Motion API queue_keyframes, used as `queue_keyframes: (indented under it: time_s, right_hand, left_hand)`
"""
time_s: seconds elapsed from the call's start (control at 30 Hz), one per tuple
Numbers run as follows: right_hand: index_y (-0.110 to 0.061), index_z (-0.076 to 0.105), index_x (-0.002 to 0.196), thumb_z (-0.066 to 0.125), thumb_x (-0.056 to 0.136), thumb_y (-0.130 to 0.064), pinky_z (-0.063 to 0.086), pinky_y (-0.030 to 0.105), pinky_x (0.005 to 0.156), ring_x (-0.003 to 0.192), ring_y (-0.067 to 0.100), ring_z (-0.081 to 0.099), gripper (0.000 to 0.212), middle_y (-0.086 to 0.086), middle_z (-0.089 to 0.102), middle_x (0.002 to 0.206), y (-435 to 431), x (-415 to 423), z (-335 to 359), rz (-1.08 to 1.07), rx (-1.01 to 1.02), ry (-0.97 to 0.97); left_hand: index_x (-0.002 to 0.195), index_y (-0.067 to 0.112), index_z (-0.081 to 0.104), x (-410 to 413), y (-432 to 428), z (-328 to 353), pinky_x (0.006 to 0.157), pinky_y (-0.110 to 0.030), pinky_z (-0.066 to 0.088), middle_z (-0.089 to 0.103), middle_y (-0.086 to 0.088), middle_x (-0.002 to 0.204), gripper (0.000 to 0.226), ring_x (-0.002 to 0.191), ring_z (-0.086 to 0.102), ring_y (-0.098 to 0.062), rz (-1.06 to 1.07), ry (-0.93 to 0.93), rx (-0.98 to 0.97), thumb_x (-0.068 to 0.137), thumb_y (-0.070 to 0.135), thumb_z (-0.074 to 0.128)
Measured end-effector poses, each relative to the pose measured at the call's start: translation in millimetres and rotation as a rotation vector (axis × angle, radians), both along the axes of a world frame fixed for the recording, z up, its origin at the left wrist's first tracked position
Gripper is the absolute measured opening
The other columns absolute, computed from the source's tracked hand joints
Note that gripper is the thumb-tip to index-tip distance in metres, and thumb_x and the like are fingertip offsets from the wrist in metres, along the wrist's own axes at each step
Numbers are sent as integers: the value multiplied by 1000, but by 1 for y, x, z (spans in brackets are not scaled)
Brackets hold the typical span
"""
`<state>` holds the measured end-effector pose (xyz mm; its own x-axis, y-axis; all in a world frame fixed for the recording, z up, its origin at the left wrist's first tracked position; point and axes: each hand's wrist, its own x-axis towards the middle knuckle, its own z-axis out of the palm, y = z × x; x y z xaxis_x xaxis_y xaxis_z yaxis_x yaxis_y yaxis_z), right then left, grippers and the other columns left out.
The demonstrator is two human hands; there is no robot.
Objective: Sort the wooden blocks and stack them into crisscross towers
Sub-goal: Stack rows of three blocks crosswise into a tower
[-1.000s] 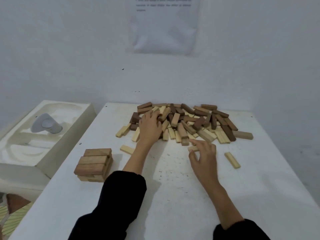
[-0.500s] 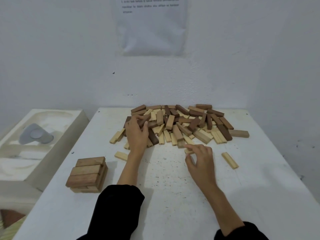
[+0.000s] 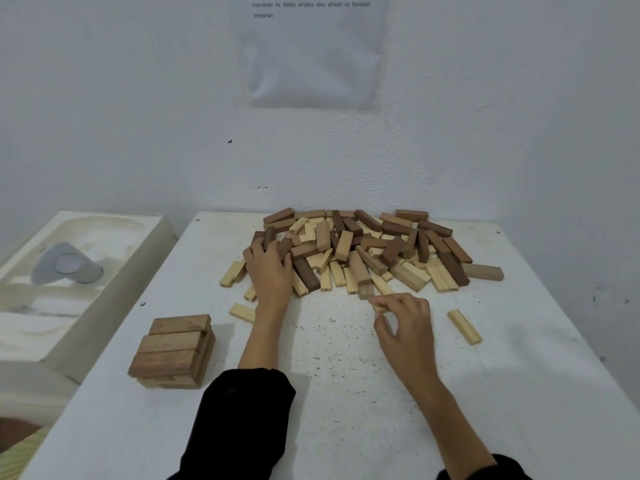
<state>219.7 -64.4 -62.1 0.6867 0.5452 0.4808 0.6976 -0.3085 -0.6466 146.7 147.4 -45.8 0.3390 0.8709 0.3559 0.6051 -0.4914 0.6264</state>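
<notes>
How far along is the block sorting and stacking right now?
Done: one short crisscross tower of mid-brown blocks stands on the table, near left. In hand: the left hand grips dark blocks at the edge of the mixed pile; the right hand pinches a pale block. Left: nearly the whole pile is unsorted.

Jumbled pile (image 3: 363, 251) of dark, mid-brown and pale wooden blocks, far centre of worktop (image 3: 346, 410). Short crisscross tower (image 3: 173, 351) of mid-brown blocks, upright, near left. One loose pale block (image 3: 464, 326) flat, near right of pile; another (image 3: 242, 312) near left of it.
</notes>
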Motion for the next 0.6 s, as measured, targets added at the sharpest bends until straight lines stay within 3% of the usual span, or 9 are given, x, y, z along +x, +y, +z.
queue_keyframes:
  time_s: [0.1,0.27,0.37,0.47,0.6]
  right_hand:
    - [-18,70,98,60,81,-8,32,13,73,91,3,34,22,-7,59,94,1,1,-1,0,5,-2]
    - [-15,70,99,64,79,-3,38,32,74,94,14,41,24,1,60,94,8,6,5,-83,28,-27]
    - [-16,69,103,60,77,-9,34,34,73,94,25,47,28,5,58,96,19,19,12,-217,73,-79]
    - [-20,65,114,63,80,-15,35,38,82,101,27,43,35,6,56,105,32,36,15,-287,70,-85]
    - [-24,60,123,55,88,-35,31,49,95,112,33,42,37,13,54,121,45,54,15,-307,-114,-138]
  left_hand:
    - [123,3,60,-3,-1,-1,98,-36,30,46,-22,132,34,119,36,-36,-10,-45,3,91,15,58]
    - [124,5,59,-2,-17,17,96,-42,34,47,-21,131,37,118,39,-36,-99,-151,82,91,20,61]
    - [124,10,60,-5,-43,25,94,-38,32,49,-14,128,37,116,40,-26,-276,-114,173,90,23,63]
    - [125,14,60,-20,-68,21,95,-32,30,49,-5,128,39,114,36,-14,-443,-36,159,88,26,64]
    - [128,23,58,-53,-92,14,96,-31,26,45,4,130,39,118,33,-10,-561,105,76,91,32,59]
